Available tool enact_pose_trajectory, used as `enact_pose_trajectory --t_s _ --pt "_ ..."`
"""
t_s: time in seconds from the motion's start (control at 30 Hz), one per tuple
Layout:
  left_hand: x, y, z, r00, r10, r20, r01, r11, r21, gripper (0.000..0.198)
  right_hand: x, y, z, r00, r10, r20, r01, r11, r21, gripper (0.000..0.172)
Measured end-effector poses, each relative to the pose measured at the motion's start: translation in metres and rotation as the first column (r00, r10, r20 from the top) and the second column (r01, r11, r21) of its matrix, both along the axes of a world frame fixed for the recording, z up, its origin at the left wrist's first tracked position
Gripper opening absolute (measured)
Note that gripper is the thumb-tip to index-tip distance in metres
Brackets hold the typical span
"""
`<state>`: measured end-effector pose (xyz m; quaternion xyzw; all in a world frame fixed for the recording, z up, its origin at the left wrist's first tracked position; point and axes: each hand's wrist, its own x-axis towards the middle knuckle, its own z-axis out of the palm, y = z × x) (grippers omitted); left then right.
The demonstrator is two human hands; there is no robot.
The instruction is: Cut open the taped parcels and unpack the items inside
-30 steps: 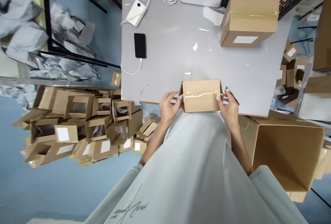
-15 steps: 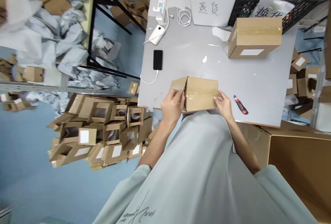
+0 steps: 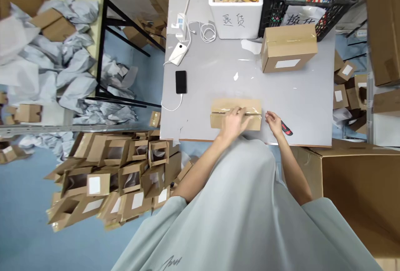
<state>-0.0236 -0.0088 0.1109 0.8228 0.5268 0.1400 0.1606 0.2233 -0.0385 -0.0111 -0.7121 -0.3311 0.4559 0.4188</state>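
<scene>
A small cardboard box (image 3: 218,121) lies near the front edge of the grey table (image 3: 206,66), with shiny tape and a dark slit along its top. My left hand (image 3: 235,121) rests on the box with its fingers spread. Just right of the box is my right hand (image 3: 273,122), off the cardboard, its fingers pressed together; what they hold, if anything, is too small to tell. Beside that hand lies a red and black cutter (image 3: 286,129).
A taped box (image 3: 289,48) stands at the back right, before a white bin (image 3: 236,21) and a black crate (image 3: 336,16). A phone (image 3: 181,82) and cables lie left. Open boxes (image 3: 137,171) pile on the floor; a large carton (image 3: 359,196) stands right.
The small box now shows its slit lengthwise, with its side flap no longer standing out. My left hand has moved right onto it. My right hand has come off its right end. The view has shifted.
</scene>
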Motion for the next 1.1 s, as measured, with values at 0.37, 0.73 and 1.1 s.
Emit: enact_pose_trajectory --t_s 0.37,0.73,1.1 --pt "-0.093 0.002 -0.028 0.999 -0.031 -0.029 0.030 0.999 -0.044 0.035 -0.009 0.040 0.066 0.587 0.431 0.685 -0.673 0.730 0.117 0.050" --pt "-0.112 -0.058 -0.010 0.995 -0.080 0.065 0.075 0.994 0.076 0.021 0.000 0.074 0.101 0.408 0.440 0.800 -0.793 0.605 0.072 0.037" --pt "-0.106 -0.054 -0.008 0.987 -0.161 0.001 0.161 0.987 -0.030 0.029 -0.038 0.136 0.133 0.440 0.363 0.822 -0.680 0.732 0.041 0.024"
